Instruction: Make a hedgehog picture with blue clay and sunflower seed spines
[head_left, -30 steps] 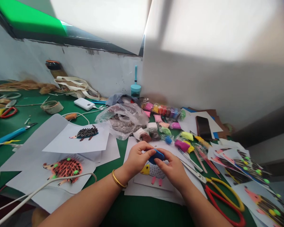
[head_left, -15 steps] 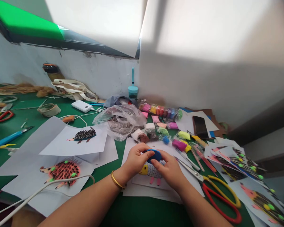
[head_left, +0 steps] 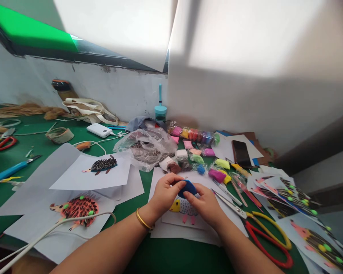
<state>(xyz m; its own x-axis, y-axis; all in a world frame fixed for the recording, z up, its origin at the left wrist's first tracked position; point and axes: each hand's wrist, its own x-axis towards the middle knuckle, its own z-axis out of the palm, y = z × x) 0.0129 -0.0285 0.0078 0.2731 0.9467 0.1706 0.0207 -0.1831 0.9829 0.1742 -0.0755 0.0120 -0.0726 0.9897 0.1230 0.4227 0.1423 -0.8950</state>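
Note:
A flattened piece of blue clay (head_left: 188,188) is pinched between both hands, above the paper in the middle. My left hand (head_left: 168,192), with a gold bangle at its wrist, grips the clay's left edge between thumb and fingers. On the right side, my right hand (head_left: 205,202) holds the same piece with thumb and fingertips. Under the hands lies a drawing of an animal (head_left: 185,209) with a yellow head, a dotted body and pink feet, partly covered by my right hand. Small colored clay packs (head_left: 216,175) lie just beyond the hands.
Open scissors (head_left: 246,215) with red and yellow handles lie right of my right hand. Hedgehog pictures (head_left: 77,209) are on both sides. A clear plastic bag (head_left: 148,148), a phone (head_left: 241,153), a white cable and a blue cutter (head_left: 10,171) lie around the green table.
The blue clay is tilted a little differently, showing more of its flat face. Both hands keep their hold on it. The whole view has shifted slightly.

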